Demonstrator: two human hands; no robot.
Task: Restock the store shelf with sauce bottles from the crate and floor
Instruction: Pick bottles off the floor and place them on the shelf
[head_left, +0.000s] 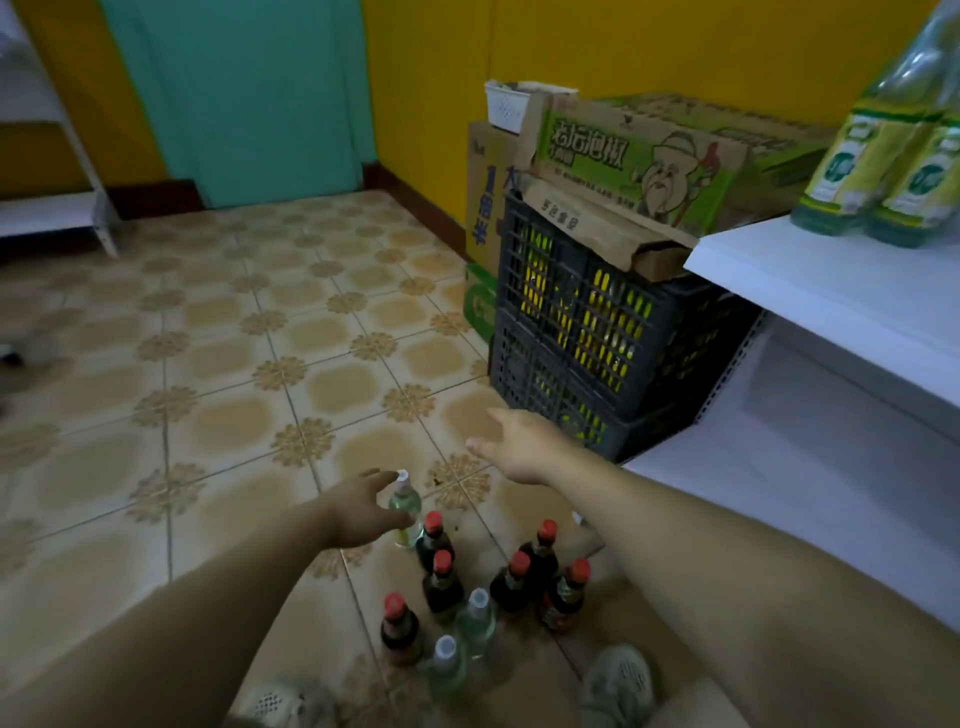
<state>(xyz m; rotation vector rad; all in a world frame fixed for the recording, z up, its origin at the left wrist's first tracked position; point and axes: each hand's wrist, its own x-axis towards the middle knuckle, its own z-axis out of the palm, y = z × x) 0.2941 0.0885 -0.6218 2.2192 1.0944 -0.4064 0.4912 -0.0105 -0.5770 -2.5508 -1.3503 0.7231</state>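
Hands both outstretched: left hand (362, 513) grips clear bottle (407, 505); right hand (521, 448) hovers splayed above floor (234, 364).

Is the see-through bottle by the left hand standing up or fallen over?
Standing up. The clear bottle beside the left hand has its white cap on top.

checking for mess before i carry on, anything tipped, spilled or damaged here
No spill; the floor bottles stand upright. Only the cardboard box on the stacked crates looks damaged: its lower flap is torn and sagging.
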